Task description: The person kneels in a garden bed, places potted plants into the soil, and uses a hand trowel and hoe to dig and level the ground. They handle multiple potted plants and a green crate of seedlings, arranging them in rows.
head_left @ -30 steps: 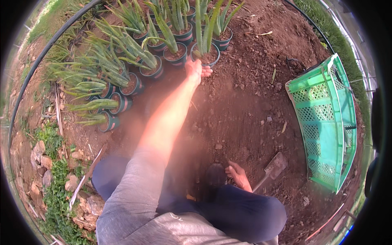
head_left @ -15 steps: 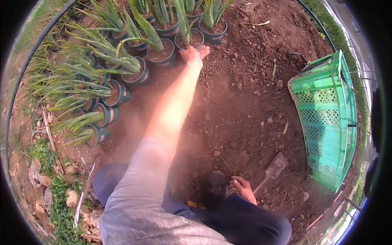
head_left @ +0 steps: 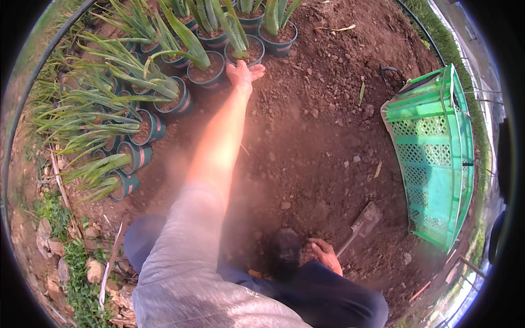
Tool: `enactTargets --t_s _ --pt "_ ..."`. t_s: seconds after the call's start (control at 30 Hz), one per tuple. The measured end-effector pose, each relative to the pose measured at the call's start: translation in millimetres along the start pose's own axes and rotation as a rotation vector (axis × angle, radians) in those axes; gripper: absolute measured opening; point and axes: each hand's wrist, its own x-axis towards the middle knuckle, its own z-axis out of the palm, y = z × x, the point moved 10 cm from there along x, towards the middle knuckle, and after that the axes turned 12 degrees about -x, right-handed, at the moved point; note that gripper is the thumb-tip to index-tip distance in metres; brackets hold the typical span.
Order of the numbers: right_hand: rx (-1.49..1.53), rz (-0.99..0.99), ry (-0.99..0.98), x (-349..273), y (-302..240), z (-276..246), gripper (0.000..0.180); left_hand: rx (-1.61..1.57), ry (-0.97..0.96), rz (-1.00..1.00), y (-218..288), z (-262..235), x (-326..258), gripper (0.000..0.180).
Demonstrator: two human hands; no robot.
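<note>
My left hand (head_left: 245,76) is stretched far forward, its fingers apart, against the near side of a dark green pot (head_left: 256,61). An aloe-like plant (head_left: 233,34) with long, thick leaves leans to the left in that pot, rooted in brown soil. Close to my body, my right hand (head_left: 326,256) lies low beside my bent knee with its fingers curled. It is closed around the handle of a trowel (head_left: 365,220), whose dirty blade rests on the soil; the grip itself is partly hidden. My dark shoe (head_left: 286,245) is just left of this hand.
Several more potted plants (head_left: 206,72) stand close together at the far left. A green plastic crate (head_left: 428,164) is on its side at the right. Loose brown soil (head_left: 306,164) with small clods lies between. A black hose (head_left: 34,76) curves along the left; stones (head_left: 94,271) lie lower left.
My left hand has shifted slightly, remaining at the same pot. The plant there leans further left. The whole view has moved slightly; my right hand and the trowel stay in place.
</note>
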Motion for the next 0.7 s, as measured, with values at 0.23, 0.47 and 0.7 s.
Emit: enactTargets --t_s 0.23,0.47,0.7 --pt "0.041 -0.023 -0.023 1.2 8.7 -3.2 0.039 0.112 0.004 0.027 1.8 -7.1 8.4 0.023" --pt "0.015 -0.005 -0.042 3.7 9.6 0.5 0.036 0.123 -0.079 -0.087 -12.4 -14.4 -1.6 0.059" --pt "-0.045 -0.056 -0.108 8.6 2.0 8.9 0.034 0.153 -0.019 -0.042 -20.4 -27.0 -43.5 0.088"
